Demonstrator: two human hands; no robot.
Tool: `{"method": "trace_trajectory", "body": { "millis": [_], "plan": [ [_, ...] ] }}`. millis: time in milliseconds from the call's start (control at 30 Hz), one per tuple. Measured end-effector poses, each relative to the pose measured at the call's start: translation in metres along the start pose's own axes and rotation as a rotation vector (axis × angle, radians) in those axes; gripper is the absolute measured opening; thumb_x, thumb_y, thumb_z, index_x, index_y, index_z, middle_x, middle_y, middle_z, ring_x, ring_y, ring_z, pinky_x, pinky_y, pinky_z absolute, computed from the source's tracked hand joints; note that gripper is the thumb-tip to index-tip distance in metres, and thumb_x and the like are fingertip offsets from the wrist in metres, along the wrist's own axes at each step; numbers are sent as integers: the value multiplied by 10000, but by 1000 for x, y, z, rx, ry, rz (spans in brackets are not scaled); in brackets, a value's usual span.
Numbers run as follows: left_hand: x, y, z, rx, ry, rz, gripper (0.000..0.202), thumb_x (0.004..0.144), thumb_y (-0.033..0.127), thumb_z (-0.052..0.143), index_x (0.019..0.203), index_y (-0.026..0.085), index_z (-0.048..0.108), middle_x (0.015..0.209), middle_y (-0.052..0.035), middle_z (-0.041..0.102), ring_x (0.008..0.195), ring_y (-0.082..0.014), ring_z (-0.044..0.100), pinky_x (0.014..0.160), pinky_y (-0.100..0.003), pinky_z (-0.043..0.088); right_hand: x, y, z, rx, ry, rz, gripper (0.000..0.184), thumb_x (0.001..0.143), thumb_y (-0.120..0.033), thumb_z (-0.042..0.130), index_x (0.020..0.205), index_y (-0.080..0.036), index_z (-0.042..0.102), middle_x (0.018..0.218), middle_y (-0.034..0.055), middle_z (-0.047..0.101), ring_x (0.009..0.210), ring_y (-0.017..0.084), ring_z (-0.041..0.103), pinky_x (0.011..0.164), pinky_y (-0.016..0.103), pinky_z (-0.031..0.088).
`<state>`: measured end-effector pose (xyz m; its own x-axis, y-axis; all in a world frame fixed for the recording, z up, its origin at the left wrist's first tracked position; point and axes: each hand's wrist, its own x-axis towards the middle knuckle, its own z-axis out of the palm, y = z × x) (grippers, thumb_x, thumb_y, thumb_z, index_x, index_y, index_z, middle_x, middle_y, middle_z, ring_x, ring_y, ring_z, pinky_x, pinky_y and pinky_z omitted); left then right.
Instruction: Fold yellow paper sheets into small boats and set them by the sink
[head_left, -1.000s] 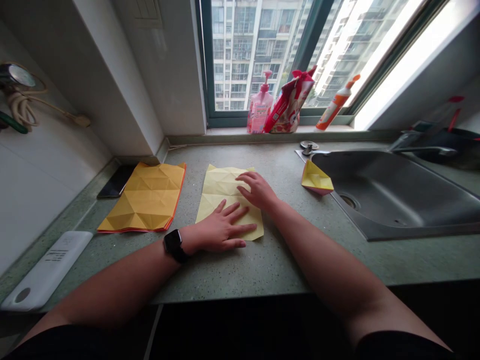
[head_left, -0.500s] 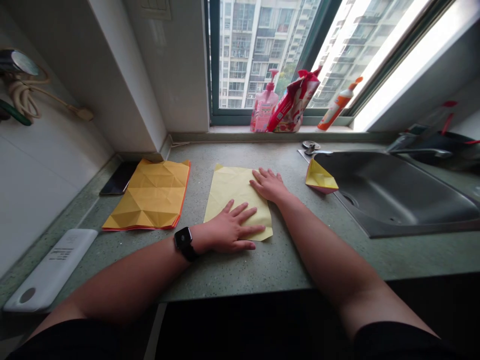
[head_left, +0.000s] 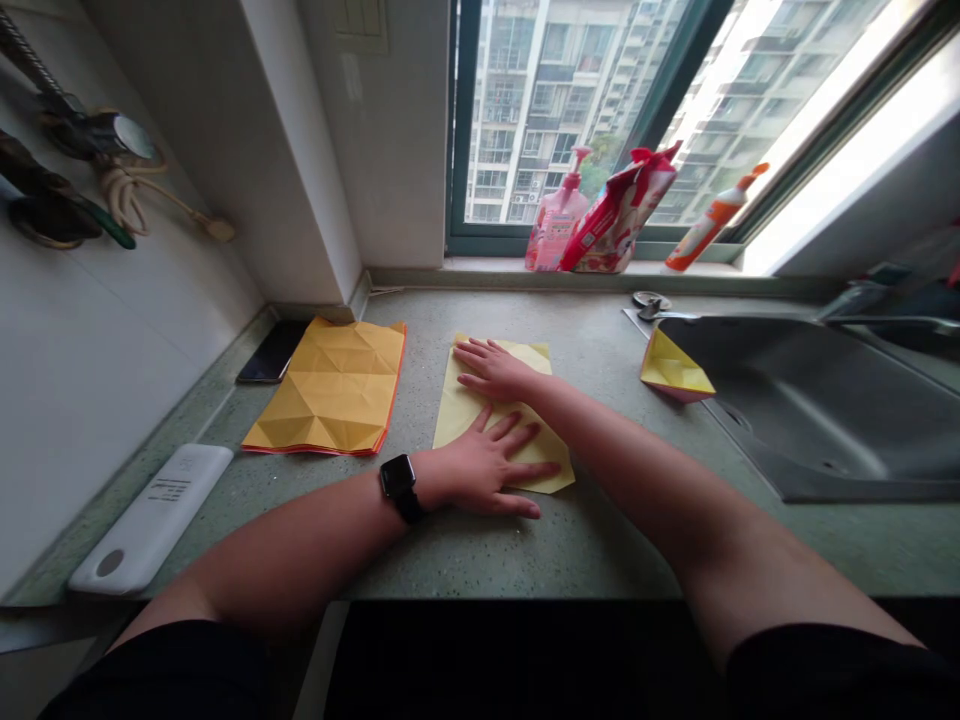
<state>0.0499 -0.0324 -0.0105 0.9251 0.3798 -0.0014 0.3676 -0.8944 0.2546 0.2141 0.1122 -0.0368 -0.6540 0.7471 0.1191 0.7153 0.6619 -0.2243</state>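
A pale yellow sheet of paper point(head_left: 454, 408) with folded-in corners lies flat on the speckled green counter point(head_left: 600, 540). My left hand point(head_left: 487, 464), with a black watch on its wrist, rests on the sheet's near part, fingers spread. Across the far part lies my right hand point(head_left: 496, 368), palm down with fingers stretched to the left. Both hands cover much of the paper. To the left is a stack of creased orange-yellow paper point(head_left: 330, 385). A folded yellow paper box point(head_left: 675, 368) sits at the sink's left edge.
A steel sink point(head_left: 840, 410) takes up the right side. On the left are a dark phone point(head_left: 274, 352) and a white power bank point(head_left: 154, 518). A pink pump bottle point(head_left: 556, 225), a red bag point(head_left: 619, 215) and an orange-white bottle point(head_left: 712, 222) stand on the windowsill.
My right hand has slid left across the sheet's far part, from its right edge toward the far left corner. My left hand stays on the near part. The whole view has shifted slightly.
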Motion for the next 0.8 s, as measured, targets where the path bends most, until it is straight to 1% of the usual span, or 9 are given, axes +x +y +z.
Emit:
{"method": "trace_trajectory", "body": {
  "millis": [100,200,267,367,500,633,667,733,800],
  "plan": [
    [1,1,-1,-5,-10,-7,755,1041,738,561,1699,387,447,1861,-96,175,1705,-503,90,1318,-794,1,8,6,4,-33,-27,-3,733,1071,-616,526,1696,-238,468,1782,104,402,1667,355,335,1373,568,239],
    [2,1,1,-15,-18,-24,779,1034,751,560,1710,387,426,1862,-97,170,1707,-500,77,1317,-800,14,10,12,6,-32,-15,13,782,1054,-652,530,1714,-245,435,1787,95,393,1668,374,328,1365,577,260],
    [2,1,2,-26,-17,-26,783,1034,753,557,1712,386,422,1862,-99,167,1708,-500,70,1315,-804,26,10,14,7,-25,-1,29,790,1051,-663,522,1725,-265,415,1797,75,375,1673,380,313,1362,582,265],
    [1,2,2,-38,-13,-29,784,1036,749,556,1713,378,422,1860,-115,169,1711,-492,71,1315,-801,37,10,13,10,-33,-11,43,803,1052,-683,497,1736,-275,391,1814,57,338,1691,379,263,1373,567,239],
    [1,3,1,-37,-16,-41,777,1041,749,539,1716,386,413,1855,-111,198,1716,-469,85,1325,-776,57,13,9,11,-47,-59,71,845,1050,-714,478,1752,-260,353,1839,78,262,1712,371,184,1387,555,179],
    [0,3,1,-34,-24,-54,710,1069,720,496,1699,396,446,1846,-92,241,1711,-464,125,1338,-743,74,19,13,-3,19,-99,136,896,1028,-727,528,1760,-250,327,1848,121,227,1709,391,187,1376,589,186],
    [0,3,1,-37,-25,-56,696,1078,709,488,1698,396,448,1846,-90,241,1710,-466,129,1338,-744,69,19,17,-10,49,-72,165,889,1038,-721,516,1764,-250,313,1849,124,230,1705,394,204,1370,596,202],
    [0,2,1,-49,-32,-54,689,1087,696,484,1704,392,437,1848,-97,230,1709,-469,133,1336,-750,54,12,25,-22,76,44,218,809,1079,-695,438,1760,-272,323,1842,111,274,1705,375,219,1370,608,179],
    [0,2,1,-58,-38,-51,697,1090,697,481,1712,387,422,1849,-108,223,1708,-469,141,1334,-755,46,-2,32,-29,64,129,293,773,1099,-677,395,1748,-259,353,1834,125,297,1705,373,217,1368,614,171]
  ]
}}
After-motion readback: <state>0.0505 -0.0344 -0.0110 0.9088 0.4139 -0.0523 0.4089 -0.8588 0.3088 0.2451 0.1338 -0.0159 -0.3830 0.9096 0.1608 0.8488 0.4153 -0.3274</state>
